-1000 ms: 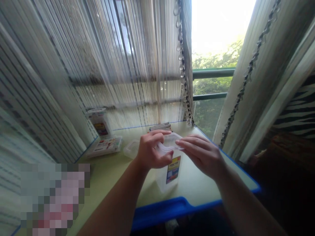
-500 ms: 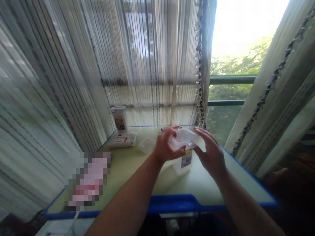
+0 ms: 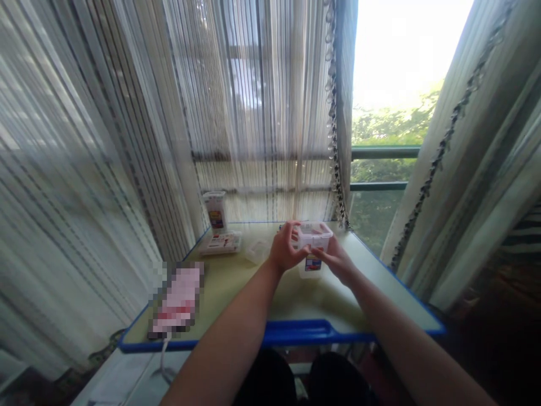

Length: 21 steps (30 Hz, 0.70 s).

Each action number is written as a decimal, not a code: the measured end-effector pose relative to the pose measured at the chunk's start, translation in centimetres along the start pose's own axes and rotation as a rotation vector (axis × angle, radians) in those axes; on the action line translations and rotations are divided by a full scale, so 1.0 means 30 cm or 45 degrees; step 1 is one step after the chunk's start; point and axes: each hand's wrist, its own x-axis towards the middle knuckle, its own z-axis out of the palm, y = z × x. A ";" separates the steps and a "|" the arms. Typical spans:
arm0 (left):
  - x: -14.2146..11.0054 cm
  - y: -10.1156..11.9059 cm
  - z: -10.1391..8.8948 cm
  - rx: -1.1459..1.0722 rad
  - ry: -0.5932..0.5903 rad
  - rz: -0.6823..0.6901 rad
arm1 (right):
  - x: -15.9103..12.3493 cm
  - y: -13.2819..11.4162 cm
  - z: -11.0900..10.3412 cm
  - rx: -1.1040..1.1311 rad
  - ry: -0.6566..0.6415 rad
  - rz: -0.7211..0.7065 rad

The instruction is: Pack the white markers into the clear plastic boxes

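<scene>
A clear plastic container (image 3: pixel 311 273) with a colourful label on its front stands on the table in front of me. My left hand (image 3: pixel 284 249) is wrapped round the left side of its wide upper part, thumb at the front. From the right, my right hand (image 3: pixel 338 260) closes on the same upper part, its thumb also on the front and fingers behind. Whether that see-through upper part is a separate piece, I cannot tell. To the left of my left hand lies another clear plastic piece (image 3: pixel 257 251), low and squarish.
A flat white box (image 3: pixel 222 242) with printing lies at the back left. Behind it stands a tall labelled container (image 3: pixel 216 212). A pixelated pink object (image 3: pixel 177 299) with a white cable lies front left. The table has a blue rim (image 3: pixel 296 334); curtains (image 3: pixel 262 113) hang behind.
My right hand, open beside the container before, has closed onto its upper part. The clear upper part, tilted earlier, now sits more level. The view has shifted a little.
</scene>
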 end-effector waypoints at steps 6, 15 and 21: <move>-0.043 -0.018 0.034 0.006 -0.120 -0.167 | 0.010 0.011 -0.020 0.043 -0.002 0.091; -0.037 -0.104 -0.065 0.049 -0.035 -0.344 | 0.059 0.131 -0.101 -0.946 0.094 -0.125; -0.034 -0.128 -0.099 0.121 0.051 -0.408 | 0.076 0.154 -0.071 -1.693 -0.309 -0.032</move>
